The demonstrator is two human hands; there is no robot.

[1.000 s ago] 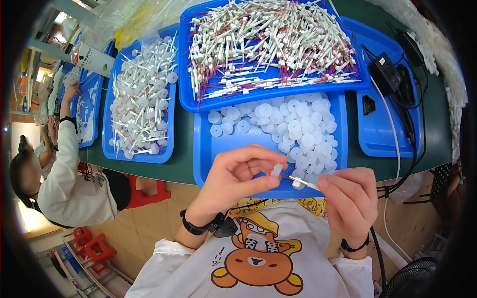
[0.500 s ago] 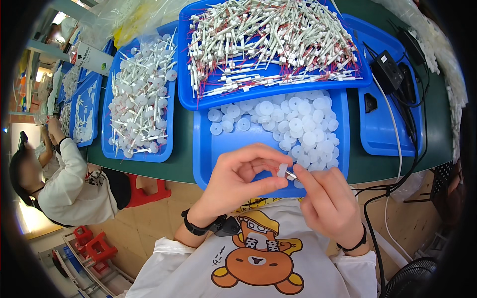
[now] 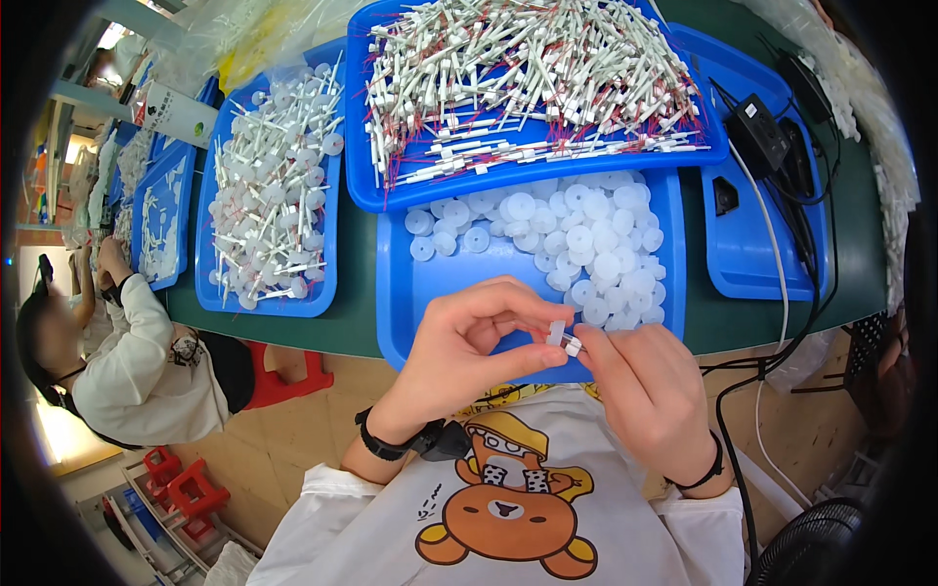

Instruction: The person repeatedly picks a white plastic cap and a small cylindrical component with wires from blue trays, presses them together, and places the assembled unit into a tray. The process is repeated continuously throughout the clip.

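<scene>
Between the thumb and fingers of my left hand (image 3: 479, 337), a small translucent white disc (image 3: 556, 333) is held on edge. My right hand (image 3: 650, 391) pinches a small white stick-like part (image 3: 573, 346), its end touching or very close to the disc's right face. Most of that part is hidden by my fingers. Both hands are over the near edge of a blue tray (image 3: 410, 293), where a heap of similar translucent discs (image 3: 596, 239) lies to the right. Overlapping its far side is another blue tray (image 3: 449, 192), piled with thin white sticks with red wires (image 3: 528, 78).
On the left stands a blue tray (image 3: 322, 293) of sticks with discs on them (image 3: 269, 195). To the right, a blue tray (image 3: 762, 278) carries a black power adapter (image 3: 759, 132) and cables. A person (image 3: 137, 361) works at the far left near red stools (image 3: 200, 493).
The stick-like part between my fingers now shows a white block-like end at the disc, where a shiny metallic piece showed before. My hands have barely moved.
</scene>
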